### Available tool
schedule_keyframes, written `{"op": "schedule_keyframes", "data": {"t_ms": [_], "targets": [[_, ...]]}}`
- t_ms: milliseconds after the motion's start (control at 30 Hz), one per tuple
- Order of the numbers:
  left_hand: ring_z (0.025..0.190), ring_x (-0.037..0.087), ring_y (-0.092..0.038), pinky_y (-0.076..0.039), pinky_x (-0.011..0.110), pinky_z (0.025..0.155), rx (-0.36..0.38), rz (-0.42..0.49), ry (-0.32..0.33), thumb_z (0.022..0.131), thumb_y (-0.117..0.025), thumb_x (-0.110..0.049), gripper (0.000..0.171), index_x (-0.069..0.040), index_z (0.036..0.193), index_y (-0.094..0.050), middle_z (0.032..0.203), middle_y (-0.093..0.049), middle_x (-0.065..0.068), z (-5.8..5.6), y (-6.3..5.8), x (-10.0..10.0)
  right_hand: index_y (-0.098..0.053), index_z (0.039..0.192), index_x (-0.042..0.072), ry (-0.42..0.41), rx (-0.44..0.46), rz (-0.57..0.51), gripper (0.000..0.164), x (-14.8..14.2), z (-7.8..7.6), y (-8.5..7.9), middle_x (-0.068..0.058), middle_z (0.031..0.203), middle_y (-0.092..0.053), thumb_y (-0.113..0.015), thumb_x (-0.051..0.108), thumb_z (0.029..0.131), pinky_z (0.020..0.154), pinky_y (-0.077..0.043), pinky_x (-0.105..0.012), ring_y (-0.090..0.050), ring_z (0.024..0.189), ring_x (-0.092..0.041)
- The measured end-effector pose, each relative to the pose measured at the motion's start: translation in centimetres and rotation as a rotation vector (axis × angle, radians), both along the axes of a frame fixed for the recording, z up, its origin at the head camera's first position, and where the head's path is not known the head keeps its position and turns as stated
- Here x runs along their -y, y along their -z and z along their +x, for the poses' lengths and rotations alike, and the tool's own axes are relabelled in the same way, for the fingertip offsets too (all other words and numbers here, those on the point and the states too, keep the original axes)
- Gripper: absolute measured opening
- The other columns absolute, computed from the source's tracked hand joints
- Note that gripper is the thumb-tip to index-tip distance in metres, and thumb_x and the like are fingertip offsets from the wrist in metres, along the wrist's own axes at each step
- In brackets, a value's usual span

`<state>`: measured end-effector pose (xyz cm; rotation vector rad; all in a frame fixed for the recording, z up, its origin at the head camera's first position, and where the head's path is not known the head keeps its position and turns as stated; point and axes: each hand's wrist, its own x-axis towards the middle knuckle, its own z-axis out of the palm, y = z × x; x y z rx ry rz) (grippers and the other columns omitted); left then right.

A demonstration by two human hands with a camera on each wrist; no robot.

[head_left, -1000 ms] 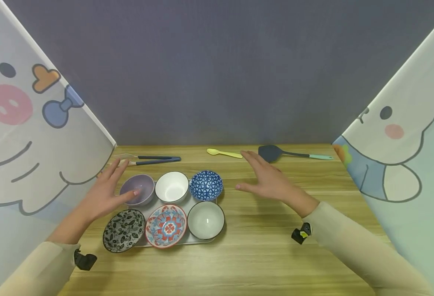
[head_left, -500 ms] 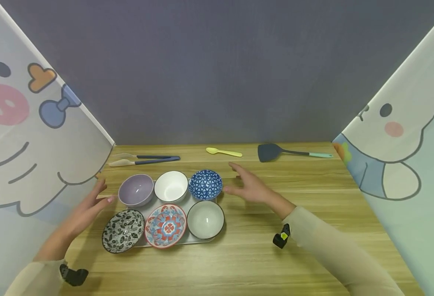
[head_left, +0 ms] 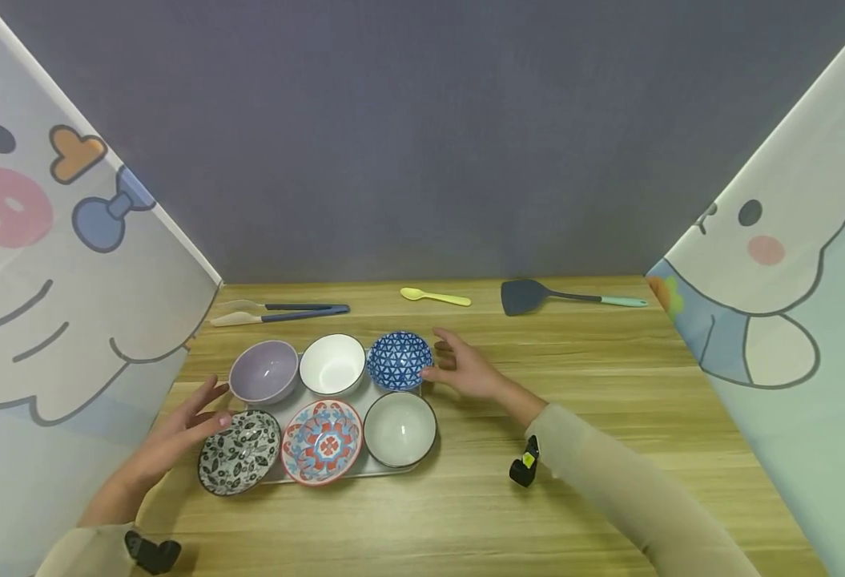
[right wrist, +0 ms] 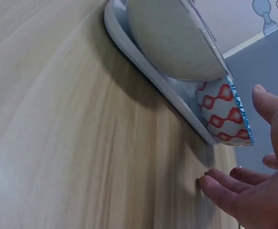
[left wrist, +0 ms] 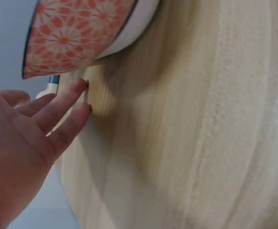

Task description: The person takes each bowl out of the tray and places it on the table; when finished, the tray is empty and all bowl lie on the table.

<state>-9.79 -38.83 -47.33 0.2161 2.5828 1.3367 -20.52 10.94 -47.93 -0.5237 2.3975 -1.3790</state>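
Observation:
My left hand (head_left: 170, 437) reaches beside the black-and-white leaf-patterned bowl (head_left: 238, 457), thumb over its rim in the head view. In the left wrist view that bowl's red floral outside (left wrist: 74, 36) stands apart from the loosely bent fingers. Spread beside the blue triangle-patterned bowl (head_left: 399, 361) is my right hand (head_left: 472, 373). The right wrist view has a gap between these fingers and that bowl's red-and-white outside (right wrist: 224, 114). Purple (head_left: 265, 373), white (head_left: 332, 365), red-and-blue floral (head_left: 321, 441) and black-rimmed pale bowls (head_left: 400, 430) stand with them on a white tray (head_left: 364, 465).
Behind the bowls lie blue-handled tongs (head_left: 285, 314), a yellow spoon (head_left: 436, 297) and a dark spatula (head_left: 526, 297) with a mint handle end. A grey panel (head_left: 422, 144) closes off the back of the wooden table (head_left: 537, 513). Cartoon-printed panels flank both sides.
My right hand has moved left, from open table to the blue bowl's side. My left hand has drawn back from over the purple bowl to beside the leaf-patterned one. The bowls have stayed put.

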Motion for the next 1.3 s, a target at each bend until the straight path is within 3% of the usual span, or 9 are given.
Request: {"op": "schedule_keyframes", "data": {"t_ms": [100, 500, 767, 867, 1100, 1200, 1300], "targets": [[0.119, -0.013, -0.051, -0.047, 0.013, 0.09, 0.012, 0.049, 0.019, 0.104, -0.057, -0.016, 0.084, 0.004, 0.162, 0.0, 0.162, -0.023, 0.035, 0.0, 0.3, 0.0, -0.024, 0.163, 0.009, 0.022, 0.003, -0.007, 0.088, 0.4, -0.1, 0.3, -0.03, 0.155, -0.041, -0.075, 0.033, 0.095, 0.106, -0.051, -0.051, -0.056, 0.133, -0.043], [0.123, -0.01, -0.054, -0.051, 0.017, 0.091, 0.061, 0.21, 0.063, 0.1, -0.06, -0.005, 0.09, 0.001, 0.163, 0.004, 0.161, -0.014, 0.041, -0.7, 1.6, 0.1, -0.029, 0.161, 0.007, 0.053, 0.08, -0.1, 0.084, 1.1, -0.8, 0.7, -0.03, 0.15, -0.048, -0.077, 0.02, 0.093, 0.1, -0.057, -0.045, -0.059, 0.129, -0.042], [0.122, -0.011, -0.053, -0.052, 0.019, 0.091, 0.069, 0.26, 0.08, 0.098, -0.061, 0.0, 0.094, -0.003, 0.163, 0.007, 0.156, -0.012, 0.047, -1.1, 2.1, 0.1, -0.036, 0.158, 0.005, 0.019, 0.167, -0.174, 0.075, 1.4, -1.2, 1.1, -0.03, 0.145, -0.053, -0.074, 0.012, 0.094, 0.09, -0.061, -0.043, -0.061, 0.127, -0.042], [0.124, -0.01, -0.053, -0.052, 0.019, 0.092, 0.077, 0.268, 0.091, 0.098, -0.061, 0.0, 0.094, -0.002, 0.163, 0.007, 0.157, -0.01, 0.046, -1.2, 2.1, 0.1, -0.037, 0.158, 0.007, 0.013, 0.201, -0.186, 0.072, 1.5, -1.2, 1.0, -0.029, 0.145, -0.055, -0.071, 0.012, 0.095, 0.092, -0.06, -0.043, -0.06, 0.128, -0.04], [0.125, -0.008, -0.053, -0.052, 0.02, 0.092, 0.082, 0.273, 0.11, 0.099, -0.06, 0.0, 0.088, -0.004, 0.164, 0.0, 0.158, -0.012, 0.042, -1.3, 2.1, 0.0, -0.032, 0.16, 0.009, 0.027, 0.335, -0.279, 0.07, 1.5, -1.0, 0.8, -0.028, 0.151, -0.049, -0.065, 0.005, 0.098, 0.09, -0.06, -0.052, -0.061, 0.126, -0.043], [0.127, -0.005, -0.055, -0.053, 0.021, 0.092, 0.063, 0.284, 0.13, 0.099, -0.059, 0.003, 0.088, -0.005, 0.165, -0.001, 0.163, -0.021, 0.031, -1.3, 2.3, 0.3, -0.032, 0.16, 0.008, 0.031, 0.354, -0.309, 0.069, 1.5, -0.8, 0.7, -0.029, 0.152, -0.047, -0.063, 0.003, 0.099, 0.089, -0.06, -0.053, -0.061, 0.126, -0.044], [0.127, -0.004, -0.055, -0.053, 0.021, 0.093, 0.052, 0.309, 0.148, 0.099, -0.058, 0.005, 0.086, -0.003, 0.164, -0.001, 0.164, -0.036, 0.002, -1.3, 2.3, 0.5, -0.032, 0.16, 0.009, 0.052, 0.383, -0.338, 0.069, 1.5, -0.7, 0.7, -0.03, 0.151, -0.048, -0.062, 0.002, 0.099, 0.089, -0.06, -0.054, -0.061, 0.124, -0.044]]}}
